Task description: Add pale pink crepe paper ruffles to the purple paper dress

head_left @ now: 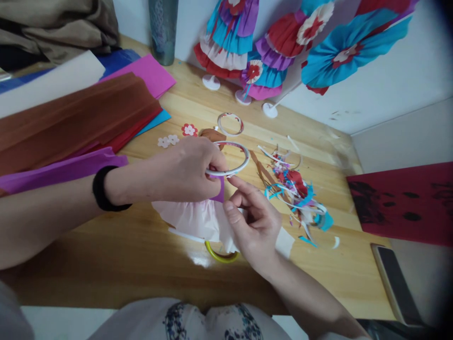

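Observation:
My left hand (184, 167), a black band on its wrist, is closed around the near left edge of a thin roll of tape (244, 163). The roll is white outside with a reddish inner rim. My right hand (256, 219) has its index fingertip at the roll's lower edge, by a small white bit that may be the tape end. Its thumb stands apart from that finger; the others curl. Beneath both hands lies a gathered pale pink paper skirt (194, 217), with a purple paper piece (218, 189) above it, partly hidden. A yellow curved handle (221, 256) pokes out below.
Another tape roll (230, 124), paper flowers (189, 130) and a brown paper piece (212, 135) lie beyond. Paper scraps (295, 184) are heaped right. Coloured sheets (81, 108) stack left. Ruffled paper dresses on stands (211, 82) line the wall. A phone (396, 278) rests at the right edge.

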`<move>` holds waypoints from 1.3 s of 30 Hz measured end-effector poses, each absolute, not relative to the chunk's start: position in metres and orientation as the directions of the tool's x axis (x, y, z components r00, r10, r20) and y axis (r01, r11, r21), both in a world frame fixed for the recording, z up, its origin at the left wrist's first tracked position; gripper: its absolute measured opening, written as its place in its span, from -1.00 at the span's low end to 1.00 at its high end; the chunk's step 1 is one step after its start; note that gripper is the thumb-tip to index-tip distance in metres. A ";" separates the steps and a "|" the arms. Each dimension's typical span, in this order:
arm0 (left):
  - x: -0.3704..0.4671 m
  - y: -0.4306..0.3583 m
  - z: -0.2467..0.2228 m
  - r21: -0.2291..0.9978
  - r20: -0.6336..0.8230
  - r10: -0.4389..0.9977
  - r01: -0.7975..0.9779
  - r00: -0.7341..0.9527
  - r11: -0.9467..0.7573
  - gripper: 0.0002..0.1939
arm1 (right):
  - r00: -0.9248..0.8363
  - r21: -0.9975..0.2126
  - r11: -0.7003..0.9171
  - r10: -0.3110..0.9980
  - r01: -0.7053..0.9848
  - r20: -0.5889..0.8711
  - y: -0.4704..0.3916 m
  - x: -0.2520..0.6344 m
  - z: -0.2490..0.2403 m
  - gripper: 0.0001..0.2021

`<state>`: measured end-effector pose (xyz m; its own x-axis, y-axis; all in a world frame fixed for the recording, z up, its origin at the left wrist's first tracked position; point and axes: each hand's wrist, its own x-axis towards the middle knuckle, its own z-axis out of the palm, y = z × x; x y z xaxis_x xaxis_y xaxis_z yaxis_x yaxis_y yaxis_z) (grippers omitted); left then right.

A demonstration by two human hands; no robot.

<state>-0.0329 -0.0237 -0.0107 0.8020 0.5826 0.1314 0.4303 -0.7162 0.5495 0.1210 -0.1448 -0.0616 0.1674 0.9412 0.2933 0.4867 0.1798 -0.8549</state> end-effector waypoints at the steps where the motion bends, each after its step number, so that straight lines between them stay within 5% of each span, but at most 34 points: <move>1: -0.033 -0.025 -0.010 0.571 0.106 0.591 0.438 0.800 -0.695 -0.80 | 0.165 -0.854 0.189 0.939 0.485 0.302 -0.145 0.121 -0.062 -0.63; 39: -0.029 -0.028 -0.015 0.477 0.113 0.603 0.489 0.789 -0.730 -0.76 | 0.132 -0.861 0.190 0.950 0.472 0.282 -0.145 0.119 -0.062 -0.66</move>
<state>-0.0286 -0.0275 -0.0151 0.7894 0.6033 0.1134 0.4894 -0.7300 0.4770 0.1192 -0.1449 -0.0624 0.1316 0.9503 0.2822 0.4721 0.1902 -0.8608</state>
